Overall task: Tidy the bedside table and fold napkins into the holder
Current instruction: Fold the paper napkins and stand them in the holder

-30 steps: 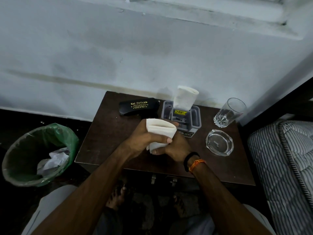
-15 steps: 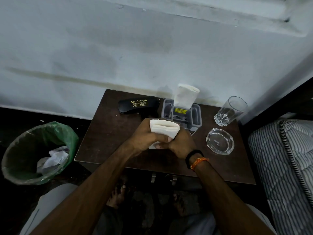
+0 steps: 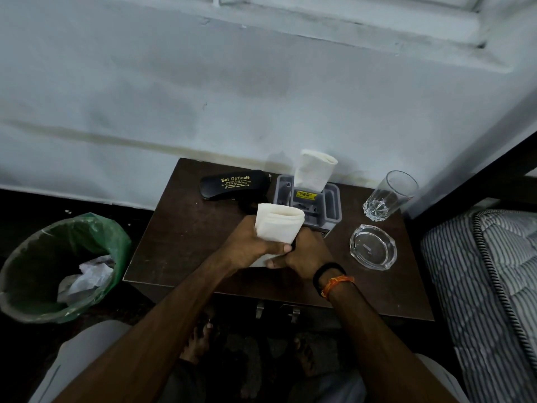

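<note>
Folded white napkin [image 3: 279,228] upright in my fingers [image 3: 286,248], above counter [image 3: 186,237]. Second napkin [image 3: 315,170] standing in grey holder [image 3: 332,203], counter rear.

White napkin [image 3: 278,228], grey holder [image 3: 331,206], dark brown table [image 3: 180,242], green bin liner [image 3: 110,237], striped mattress [image 3: 488,286].

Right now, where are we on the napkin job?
Done: one folded napkin stands upright in the grey holder. In hand: a second folded napkin, gripped by the left hand with the right hand closed against its lower edge, above the bedside table just in front of the holder. Left: seating it in the holder. The spectacle case, glass and ashtray sit on the table.
</note>
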`<state>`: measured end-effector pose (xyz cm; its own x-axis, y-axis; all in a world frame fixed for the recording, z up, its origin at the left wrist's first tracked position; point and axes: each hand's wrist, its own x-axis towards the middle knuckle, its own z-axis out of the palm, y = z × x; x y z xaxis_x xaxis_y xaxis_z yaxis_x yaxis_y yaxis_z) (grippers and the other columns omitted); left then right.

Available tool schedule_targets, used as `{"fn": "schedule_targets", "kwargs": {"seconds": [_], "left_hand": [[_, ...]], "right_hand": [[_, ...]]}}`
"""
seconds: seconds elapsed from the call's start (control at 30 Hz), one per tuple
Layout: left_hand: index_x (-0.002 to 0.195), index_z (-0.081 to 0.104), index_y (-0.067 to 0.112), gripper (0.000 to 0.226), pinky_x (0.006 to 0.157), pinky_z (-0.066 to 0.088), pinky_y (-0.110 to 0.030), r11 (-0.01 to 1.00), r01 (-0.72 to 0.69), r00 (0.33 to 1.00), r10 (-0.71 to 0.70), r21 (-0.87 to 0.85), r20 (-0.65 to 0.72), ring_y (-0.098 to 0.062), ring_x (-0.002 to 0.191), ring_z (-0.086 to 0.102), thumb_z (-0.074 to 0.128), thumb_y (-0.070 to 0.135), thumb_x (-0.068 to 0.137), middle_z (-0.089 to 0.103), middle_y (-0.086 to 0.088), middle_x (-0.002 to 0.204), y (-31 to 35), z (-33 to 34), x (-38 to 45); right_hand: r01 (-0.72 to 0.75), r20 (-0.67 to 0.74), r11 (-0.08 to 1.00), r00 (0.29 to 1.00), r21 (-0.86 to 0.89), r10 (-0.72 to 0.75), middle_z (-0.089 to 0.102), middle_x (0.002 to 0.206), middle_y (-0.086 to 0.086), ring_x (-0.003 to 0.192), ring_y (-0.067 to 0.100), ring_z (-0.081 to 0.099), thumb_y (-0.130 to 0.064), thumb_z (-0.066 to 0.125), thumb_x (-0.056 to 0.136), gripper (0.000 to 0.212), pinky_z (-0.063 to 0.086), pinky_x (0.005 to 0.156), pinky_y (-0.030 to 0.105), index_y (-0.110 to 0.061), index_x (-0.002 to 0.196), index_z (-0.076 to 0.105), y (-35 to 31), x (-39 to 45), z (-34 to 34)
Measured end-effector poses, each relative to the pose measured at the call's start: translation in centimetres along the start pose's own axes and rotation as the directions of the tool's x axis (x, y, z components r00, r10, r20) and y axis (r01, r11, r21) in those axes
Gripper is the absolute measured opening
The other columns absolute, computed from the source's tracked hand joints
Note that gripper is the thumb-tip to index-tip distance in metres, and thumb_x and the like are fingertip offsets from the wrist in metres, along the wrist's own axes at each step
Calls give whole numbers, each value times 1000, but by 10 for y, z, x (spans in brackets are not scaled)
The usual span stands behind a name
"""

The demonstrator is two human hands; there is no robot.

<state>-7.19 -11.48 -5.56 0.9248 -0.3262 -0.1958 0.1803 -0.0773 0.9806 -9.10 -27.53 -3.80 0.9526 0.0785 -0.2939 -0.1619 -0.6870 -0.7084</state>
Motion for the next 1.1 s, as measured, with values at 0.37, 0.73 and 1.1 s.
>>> {"fn": "schedule_targets", "kwargs": {"seconds": [0.37, 0.73, 1.1], "left_hand": [[127, 64, 27, 76, 99, 52, -50, 992, -45, 998, 40, 119, 39, -16, 113, 66, 90, 39, 57, 71, 5, 120, -5, -2, -5], [124, 60, 22, 64, 101, 51, -47, 977, -53, 995, 35, 206, 92, -21, 117, 63, 77, 40, 65, 66, -4, 126, -1, 5, -10], [117, 62, 30, 47, 95, 52, -54, 980, -111, 990, 96, 166, 100, -25, 110, 67, 74, 42, 73, 70, -5, 118, -7, 3, -7]], "right_hand": [[-61, -553, 974, 830, -220, -73, 74, 81, 1, 81, 26, 68, -10, 54, 76, 21, 52, 72, 30, -23, 70, 69, -33, -25, -43], [329, -245, 741, 800, -585, -548, 51, 146, 4, 145, 20, 28, -60, 14, 100, 70, 23, 120, 39, -17, 149, 39, -55, -27, -19], [318, -203, 755, 838, -573, -507, 54, 144, 2, 149, 20, 21, -66, 6, 97, 78, 20, 119, 43, -21, 148, 42, -47, -24, -16]]}}
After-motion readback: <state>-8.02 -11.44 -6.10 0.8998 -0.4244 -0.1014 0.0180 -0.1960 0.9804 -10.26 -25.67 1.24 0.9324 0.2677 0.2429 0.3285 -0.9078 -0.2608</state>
